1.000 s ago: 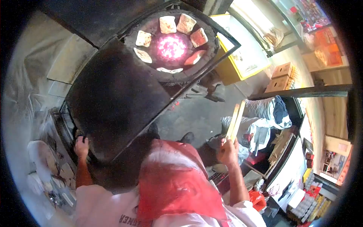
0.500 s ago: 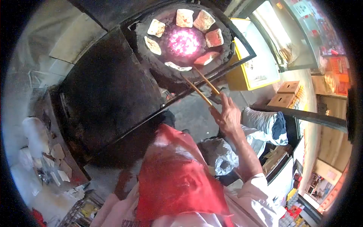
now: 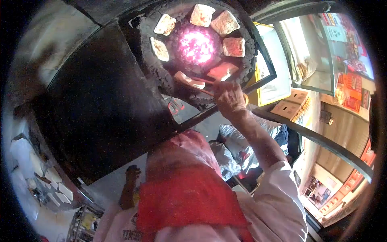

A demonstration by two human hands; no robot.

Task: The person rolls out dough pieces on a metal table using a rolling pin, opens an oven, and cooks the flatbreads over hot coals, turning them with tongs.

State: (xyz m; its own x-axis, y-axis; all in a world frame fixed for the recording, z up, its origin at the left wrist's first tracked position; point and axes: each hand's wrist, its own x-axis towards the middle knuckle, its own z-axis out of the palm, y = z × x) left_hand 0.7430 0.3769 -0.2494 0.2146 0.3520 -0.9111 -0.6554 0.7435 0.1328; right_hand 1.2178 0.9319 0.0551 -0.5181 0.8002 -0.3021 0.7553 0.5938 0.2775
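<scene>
My right hand reaches over the near rim of a round charcoal oven, closed around a pair of long chopsticks. Their tips are at a flatbread on the near side of the oven; whether they pinch it I cannot tell. Several more square flatbreads ring the glowing coals, among them one close to my hand and one at the far side. Low beside my apron, my left hand hangs with its fingers loosely apart, and I see nothing in it.
A dark flat worktop adjoins the oven on the left. A metal frame bar runs along its near edge. To the right stand a yellow-edged bin, cardboard boxes and silvery bags.
My right hand has moved forward over the oven rim, bringing the chopsticks to the near flatbread, which now sits more tilted up. My left hand has come up into clearer view.
</scene>
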